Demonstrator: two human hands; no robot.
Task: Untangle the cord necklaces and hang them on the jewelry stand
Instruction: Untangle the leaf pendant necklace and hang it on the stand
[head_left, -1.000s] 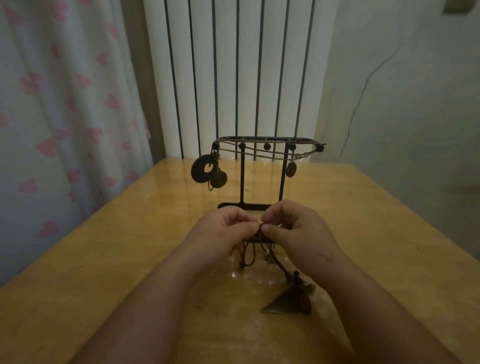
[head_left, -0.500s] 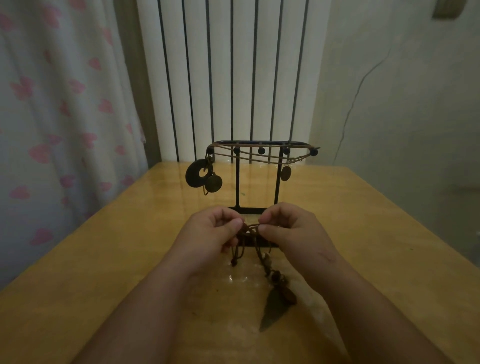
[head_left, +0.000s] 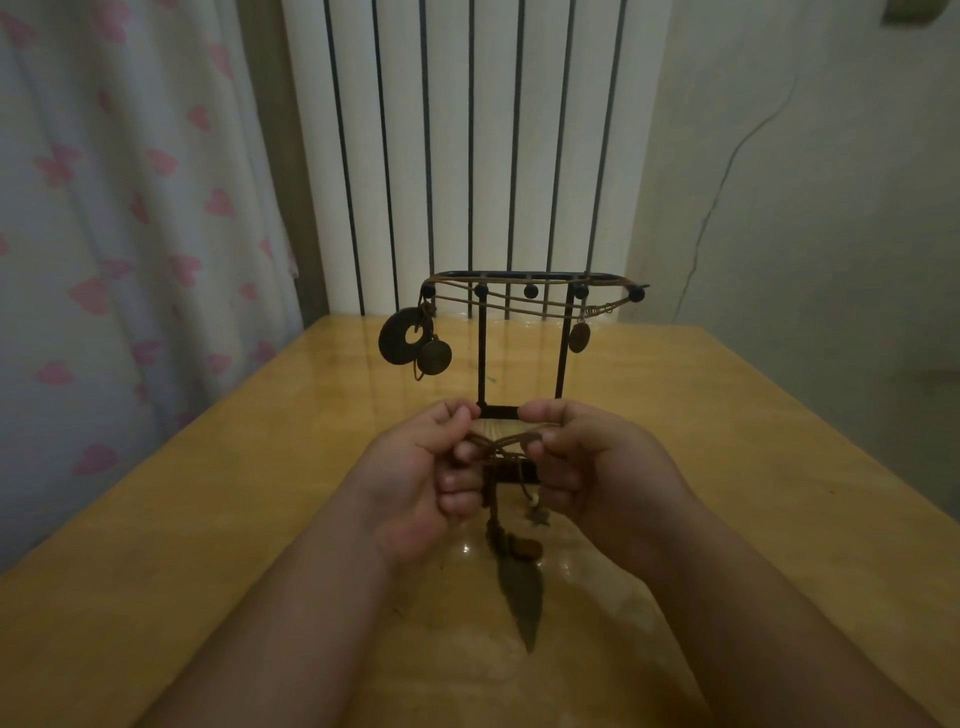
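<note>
The tangled cord necklace (head_left: 511, 446) is stretched between both hands, low over the wooden table (head_left: 218, 509) and just in front of the jewelry stand (head_left: 530, 283). Its dark leaf-shaped pendant (head_left: 522, 597) trails below, long axis running from the hands toward the near table edge and tip pointing at the viewer. Whether it touches the tabletop cannot be told. The left hand (head_left: 421, 483) and right hand (head_left: 597, 478) each pinch the cord, fingers curled. The stand is upright, with other cords draped across its bar: a ring pendant (head_left: 400, 340) at its left end, an oval pendant (head_left: 578, 336) at its right.

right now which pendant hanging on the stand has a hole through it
The large dark ring at the stand's left end; the round disc beside it and the oval near the right end are solid.
</note>
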